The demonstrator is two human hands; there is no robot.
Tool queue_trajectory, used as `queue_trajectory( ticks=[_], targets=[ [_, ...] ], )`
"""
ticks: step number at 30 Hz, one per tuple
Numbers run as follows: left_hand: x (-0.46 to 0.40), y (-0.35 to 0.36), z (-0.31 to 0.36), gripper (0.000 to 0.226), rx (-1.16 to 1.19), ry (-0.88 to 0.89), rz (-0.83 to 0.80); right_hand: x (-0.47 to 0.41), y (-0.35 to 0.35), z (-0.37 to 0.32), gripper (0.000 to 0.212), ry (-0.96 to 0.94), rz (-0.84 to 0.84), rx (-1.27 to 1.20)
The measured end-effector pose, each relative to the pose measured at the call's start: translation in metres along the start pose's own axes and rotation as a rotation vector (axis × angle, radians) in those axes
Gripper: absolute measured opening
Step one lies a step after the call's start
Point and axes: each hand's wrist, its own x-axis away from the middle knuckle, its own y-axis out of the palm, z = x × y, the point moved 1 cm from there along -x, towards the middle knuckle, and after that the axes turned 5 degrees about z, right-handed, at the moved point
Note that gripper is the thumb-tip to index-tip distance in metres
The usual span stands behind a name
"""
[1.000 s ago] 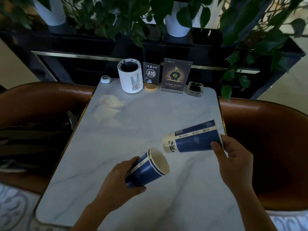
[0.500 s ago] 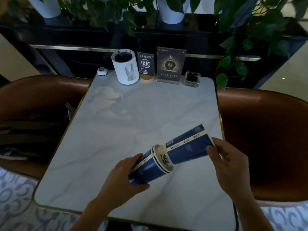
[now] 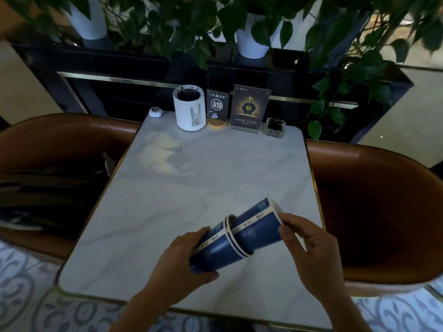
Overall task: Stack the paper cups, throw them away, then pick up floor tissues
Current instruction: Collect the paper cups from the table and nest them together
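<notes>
Pushed deeper since a moment ago, the blue paper cup my right hand pinches nests in my left hand's gripped cup, above the marble desk's open near-right edge.

Marble desk, brass-edged; brown leather seats both sides; patterned floor; dark planter ledge behind; dim light.

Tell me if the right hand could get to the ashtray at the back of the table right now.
Probably not yet: the right hand is holding the paper cups. The table toward the ashtray is bare.
</notes>
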Motion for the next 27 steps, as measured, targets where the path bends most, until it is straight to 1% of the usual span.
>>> queue_trajectory(
  ticks=[11, 13, 16, 17, 18, 20, 21, 24, 25, 27],
  targets=[
    [0.067, -0.030, -0.056, 0.099, 0.045, 0.058, -0.001, 0.073, 0.049, -0.060, 0.017, 0.000, -0.007, 0.061],
    [0.079, -0.033, -0.064, 0.099, 0.053, 0.078, -0.006, 0.089, 0.061, -0.063, 0.019, 0.024, -0.050, 0.094],
    [0.101, -0.037, -0.076, 0.098, 0.064, 0.092, -0.027, 0.118, 0.081, -0.070, 0.031, 0.020, -0.178, 0.174],
    [0.108, -0.038, -0.080, 0.097, 0.072, 0.094, -0.032, 0.127, 0.087, -0.072, 0.032, 0.011, -0.207, 0.189],
    [0.115, -0.040, -0.084, 0.096, 0.077, 0.093, -0.035, 0.137, 0.092, -0.073, 0.030, 0.013, -0.230, 0.195],
    [0.126, -0.043, -0.090, 0.095, 0.070, 0.091, -0.047, 0.154, 0.102, -0.077, 0.018, 0.033, -0.275, 0.221],
    [0.132, -0.044, -0.093, 0.095, 0.065, 0.091, -0.056, 0.163, 0.106, -0.079, 0.012, 0.033, -0.285, 0.258],
    [0.144, -0.046, -0.097, 0.094, 0.080, 0.088, -0.083, 0.183, 0.114, -0.088, 0.036, 0.057, -0.279, 0.339],
    [0.147, -0.045, -0.098, 0.094, 0.087, 0.093, -0.084, 0.188, 0.114, -0.089, 0.036, 0.048, -0.276, 0.358],
    [0.151, -0.041, -0.100, 0.097, 0.092, 0.105, -0.102, 0.195, 0.112, -0.090, 0.027, -0.018, -0.296, 0.413]
  ],
)
